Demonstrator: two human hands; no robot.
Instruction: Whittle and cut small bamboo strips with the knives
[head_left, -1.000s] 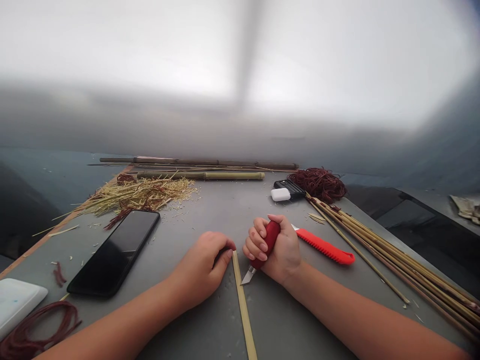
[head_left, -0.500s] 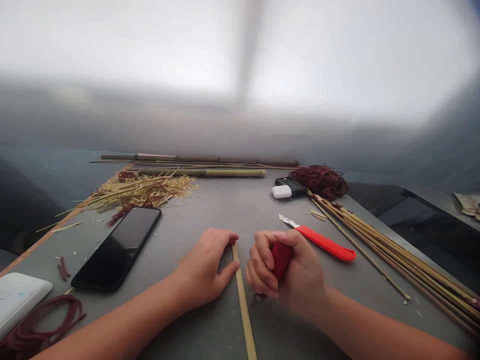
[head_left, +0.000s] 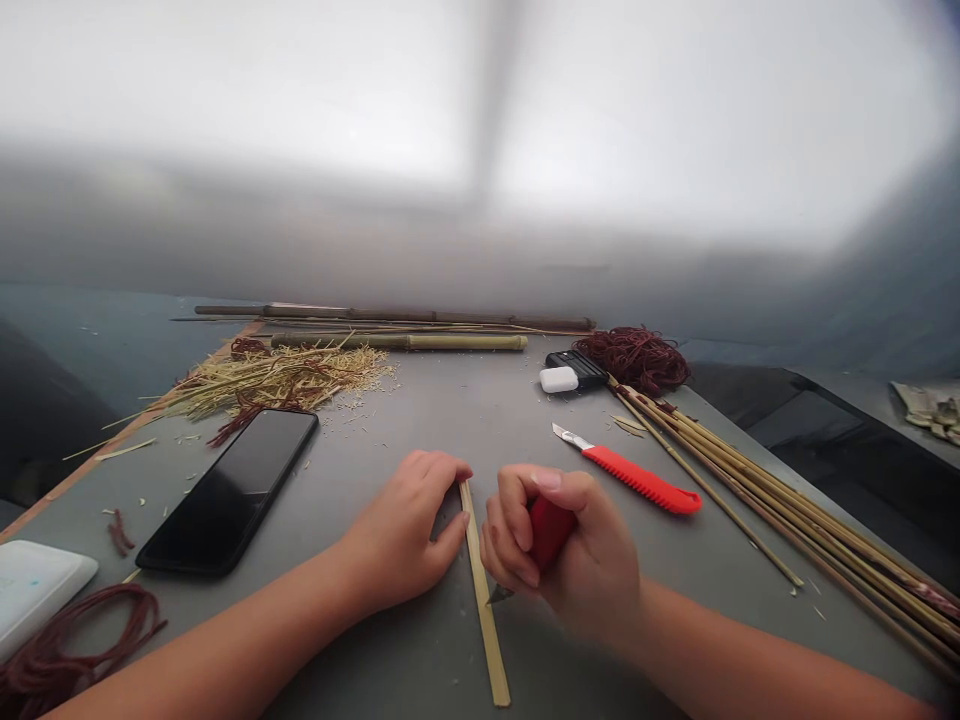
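A flat, pale bamboo strip [head_left: 487, 630] lies lengthwise on the grey table in front of me. My left hand [head_left: 412, 525] rests at its far end, with thumb and fingers closed about the tip. Wrapped in my right hand [head_left: 566, 555] is a red-handled craft knife [head_left: 551, 530], its blade pointing down and left. The blade tip meets the strip's right edge, or comes very close to it, below my left thumb. Beyond my right hand lies a second knife with a ribbed red handle [head_left: 645, 480] and bare blade.
A black phone [head_left: 232, 490] and a coil of dark red cord [head_left: 82, 640] lie left. Behind the phone is a heap of shavings [head_left: 292, 385]. Bamboo poles [head_left: 465, 343] cross the back. Right are a cord bundle [head_left: 637, 358], a white case [head_left: 559, 379] and thin canes [head_left: 780, 500].
My right hand has come nearer with the knife, and the blade has moved down along the strip. The strip's near end now shows. My left hand keeps its place at the far end.
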